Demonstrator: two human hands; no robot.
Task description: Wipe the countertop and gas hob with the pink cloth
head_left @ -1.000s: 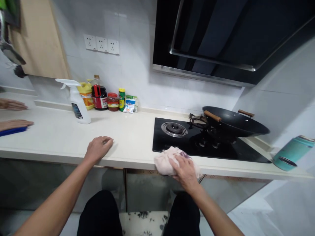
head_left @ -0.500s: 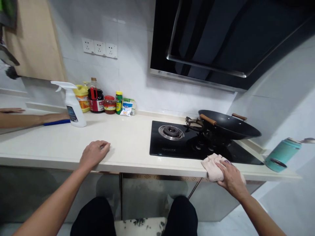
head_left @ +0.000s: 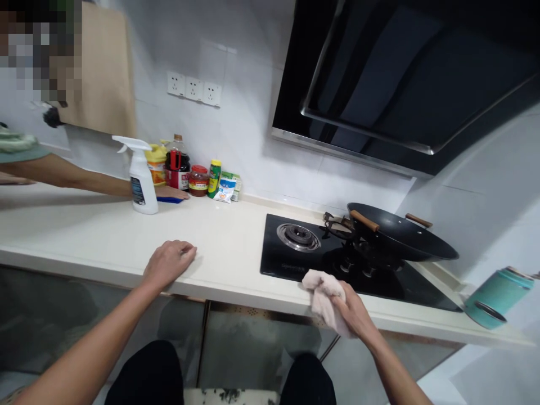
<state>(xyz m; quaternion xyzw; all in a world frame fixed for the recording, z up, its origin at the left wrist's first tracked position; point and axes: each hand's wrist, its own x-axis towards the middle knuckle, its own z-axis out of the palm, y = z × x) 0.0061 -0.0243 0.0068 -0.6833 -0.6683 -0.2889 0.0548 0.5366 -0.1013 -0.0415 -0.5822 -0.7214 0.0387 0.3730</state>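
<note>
My right hand [head_left: 349,308] is closed on a pale pink cloth [head_left: 324,292]. The cloth lies bunched over the counter's front edge, by the near side of the black gas hob [head_left: 295,269], and part of it hangs below the edge. My left hand [head_left: 169,262] rests on the white countertop [head_left: 236,247] near the front edge, its fingers curled in and nothing visible in them. A black wok [head_left: 396,228] with wooden handles sits on the hob's right burner. The left burner [head_left: 298,236] is bare.
Another person's hand [head_left: 172,193] presses a blue cloth [head_left: 169,199] on the counter, behind a white spray bottle [head_left: 142,183]. Sauce bottles, a red-lidded jar [head_left: 198,181] and packets line the wall. A teal canister [head_left: 498,298] stands at the right end. A range hood [head_left: 379,73] hangs above.
My right hand has moved left along the counter's front edge with the cloth. The other person's hand has slid right with the blue cloth, past the spray bottle. My left hand stays on the counter.
</note>
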